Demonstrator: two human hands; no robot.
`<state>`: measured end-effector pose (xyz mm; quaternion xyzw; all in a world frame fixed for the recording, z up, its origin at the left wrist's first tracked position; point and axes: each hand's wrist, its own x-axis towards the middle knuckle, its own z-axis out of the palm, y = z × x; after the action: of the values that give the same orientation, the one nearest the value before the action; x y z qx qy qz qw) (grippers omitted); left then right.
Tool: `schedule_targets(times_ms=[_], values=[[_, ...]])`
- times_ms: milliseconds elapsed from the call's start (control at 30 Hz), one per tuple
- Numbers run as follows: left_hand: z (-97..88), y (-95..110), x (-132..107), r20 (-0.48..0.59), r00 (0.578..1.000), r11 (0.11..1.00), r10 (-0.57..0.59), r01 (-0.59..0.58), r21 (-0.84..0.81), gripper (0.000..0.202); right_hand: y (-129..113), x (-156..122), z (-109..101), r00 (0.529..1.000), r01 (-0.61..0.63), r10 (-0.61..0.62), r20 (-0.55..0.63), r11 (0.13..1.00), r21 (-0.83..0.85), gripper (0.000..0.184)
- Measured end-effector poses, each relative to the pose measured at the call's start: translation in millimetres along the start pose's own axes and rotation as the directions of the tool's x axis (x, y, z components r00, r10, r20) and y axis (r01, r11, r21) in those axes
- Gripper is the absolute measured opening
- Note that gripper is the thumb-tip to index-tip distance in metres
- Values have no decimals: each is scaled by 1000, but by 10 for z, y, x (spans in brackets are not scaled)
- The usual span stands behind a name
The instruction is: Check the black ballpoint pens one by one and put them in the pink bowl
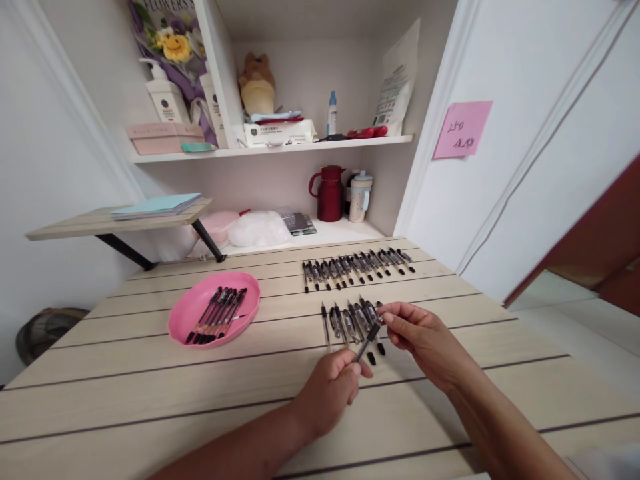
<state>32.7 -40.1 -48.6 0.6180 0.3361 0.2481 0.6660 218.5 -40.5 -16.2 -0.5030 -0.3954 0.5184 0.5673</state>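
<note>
A dark pen (367,343) slants up between my two hands over the table. My left hand (327,388) is closed round its lower part. The fingertips of my right hand (425,339) pinch at its upper end; whether they grip the barrel, the tip or a cap is hard to make out. Just behind the hands lies a front row of pens (349,321) with their caps, partly covered by my fingers. Farther back is a longer row of pens and black caps (357,269). At the left, several capped pens (220,315) lie in a pink tray (179,325).
A small raised stand (75,223) with papers is on the table's back left. Behind the table, a shelf holds a red jug (330,193), a light cup (360,199) and a plastic bag (260,229). A pink note (461,130) is stuck on the right wall.
</note>
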Motion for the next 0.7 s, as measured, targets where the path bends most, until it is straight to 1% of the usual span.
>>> schedule_targets(times_ms=[200,300,367,500,700], values=[[1,8,-11,14,1000,999,-14,14,31,25,12,-8,13,998,-62,59,33,994,88,27],[6,10,-20,1,1000,999,5,-5,38,25,29,-6,15,996,-86,81,39,989,121,26],[11,7,-19,-13,1000,999,10,-9,44,25,40,-4,19,997,-75,73,24,991,111,26],[19,-2,-9,-30,1000,999,7,-5,44,25,55,-4,37,999,-14,16,-50,998,54,26],[18,10,-21,-38,999,995,35,-31,92,25,100,0,58,1000,-10,10,-27,1000,1,26]])
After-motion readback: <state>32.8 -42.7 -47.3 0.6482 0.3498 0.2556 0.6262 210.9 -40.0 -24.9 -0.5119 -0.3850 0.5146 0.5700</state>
